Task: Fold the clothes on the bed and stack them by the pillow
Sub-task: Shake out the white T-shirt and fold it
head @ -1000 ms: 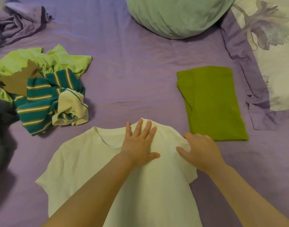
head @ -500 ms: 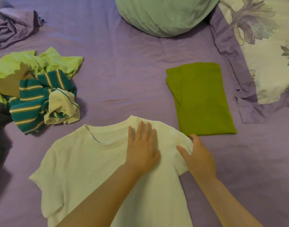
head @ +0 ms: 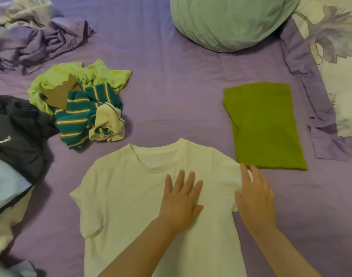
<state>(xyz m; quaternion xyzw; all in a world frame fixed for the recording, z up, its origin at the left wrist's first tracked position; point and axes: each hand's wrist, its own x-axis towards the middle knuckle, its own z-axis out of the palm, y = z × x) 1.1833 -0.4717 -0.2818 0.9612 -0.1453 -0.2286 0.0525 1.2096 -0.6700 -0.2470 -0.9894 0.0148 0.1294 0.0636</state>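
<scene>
A white T-shirt (head: pixel 131 196) lies spread flat on the purple bed sheet (head: pixel 171 92), collar away from me. My left hand (head: pixel 181 198) presses flat on its chest with straight fingers. My right hand (head: pixel 255 196) rests with straight fingers on the shirt's right sleeve edge. A folded olive-green garment (head: pixel 265 126) lies just beyond my right hand, next to the floral pillow (head: pixel 338 66). An unfolded heap with a teal striped shirt (head: pixel 81 118) and a lime-green top (head: pixel 71 76) sits to the left.
A round pale-green cushion (head: pixel 231 21) sits at the top. Crumpled purple fabric (head: pixel 35 37) lies top left. Dark clothes (head: pixel 17 132), a light-blue piece (head: pixel 5 184) and a cream piece (head: pixel 1 232) crowd the left edge.
Both hands slid down the white shirt toward me. My right hand went from gripping the shoulder to resting with straight fingers on the sleeve edge.
</scene>
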